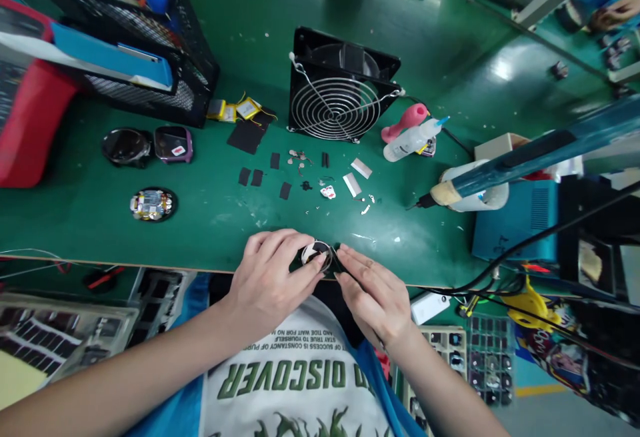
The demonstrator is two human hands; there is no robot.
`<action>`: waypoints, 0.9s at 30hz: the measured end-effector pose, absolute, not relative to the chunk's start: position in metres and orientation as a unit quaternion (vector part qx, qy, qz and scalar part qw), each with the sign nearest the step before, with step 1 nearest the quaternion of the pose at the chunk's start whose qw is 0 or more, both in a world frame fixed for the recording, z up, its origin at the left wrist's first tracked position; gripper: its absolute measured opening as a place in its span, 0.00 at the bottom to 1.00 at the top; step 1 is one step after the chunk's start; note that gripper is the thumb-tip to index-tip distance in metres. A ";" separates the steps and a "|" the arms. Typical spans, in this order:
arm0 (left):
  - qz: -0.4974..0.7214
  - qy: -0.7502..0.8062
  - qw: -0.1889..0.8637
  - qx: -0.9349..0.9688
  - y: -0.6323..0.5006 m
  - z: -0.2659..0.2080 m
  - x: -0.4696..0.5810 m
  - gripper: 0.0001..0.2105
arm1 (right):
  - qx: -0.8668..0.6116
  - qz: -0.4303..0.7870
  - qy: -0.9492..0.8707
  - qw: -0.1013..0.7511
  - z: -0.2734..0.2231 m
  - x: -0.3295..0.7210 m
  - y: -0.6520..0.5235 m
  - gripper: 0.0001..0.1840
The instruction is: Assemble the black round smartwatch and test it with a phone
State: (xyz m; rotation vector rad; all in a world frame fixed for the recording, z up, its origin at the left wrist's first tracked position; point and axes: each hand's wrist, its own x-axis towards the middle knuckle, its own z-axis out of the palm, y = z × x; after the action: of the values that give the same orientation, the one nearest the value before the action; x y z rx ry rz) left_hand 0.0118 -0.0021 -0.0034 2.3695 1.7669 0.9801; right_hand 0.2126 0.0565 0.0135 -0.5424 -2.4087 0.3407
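My left hand (273, 274) is closed around a small round casing (316, 250) at the table's front edge. A pale rim and a white and black interior show on it, and its left side is hidden by my fingers. Close to its right side, the fingers of my right hand (373, 290) are pressed together on a thin dark piece (337, 262), whose kind I cannot make out. Beyond my hands lie a small white part with red marks (328, 192), black pads (285, 190), pale strips (352, 185) and small round metallic parts (299, 156).
A black fan with a wire guard (337, 107) stands at the back. To the right are a clear dropper bottle (413, 140) and a blue-handled soldering iron (500, 177). An opened oval device (153, 204) and a black mesh holder (150, 90) are on the left.
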 end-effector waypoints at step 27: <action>0.235 0.496 0.075 0.832 0.022 0.014 -0.016 0.07 | -0.241 0.219 -0.885 0.332 0.013 0.211 0.072 0.08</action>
State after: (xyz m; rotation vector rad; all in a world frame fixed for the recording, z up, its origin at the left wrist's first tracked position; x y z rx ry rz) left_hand -0.0162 0.0223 0.0139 2.4970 1.4895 0.7063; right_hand 0.2109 0.0722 0.0131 -0.6295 -2.3138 0.5715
